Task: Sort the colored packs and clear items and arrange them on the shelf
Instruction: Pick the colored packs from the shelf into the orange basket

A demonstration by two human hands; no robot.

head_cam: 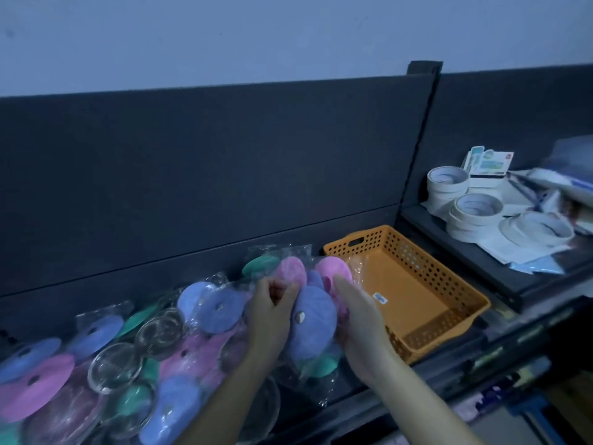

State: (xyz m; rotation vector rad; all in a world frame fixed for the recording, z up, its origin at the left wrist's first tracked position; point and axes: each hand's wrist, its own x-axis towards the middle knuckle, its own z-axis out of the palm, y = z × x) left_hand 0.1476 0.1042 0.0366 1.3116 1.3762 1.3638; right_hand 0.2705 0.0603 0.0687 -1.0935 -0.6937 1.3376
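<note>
A bundle of round plastic-wrapped packs [313,322], blue foremost with pink and green behind, is held over the dark shelf [349,385] near its front edge. It is pinched at upper left by the left hand [272,313] and clasped on its right side by the right hand [359,319]. Loose coloured packs [221,308] and clear round discs [114,367] are heaped toward the shelf's left end. An orange perforated plastic basket [401,248] is set just right of the hands.
</note>
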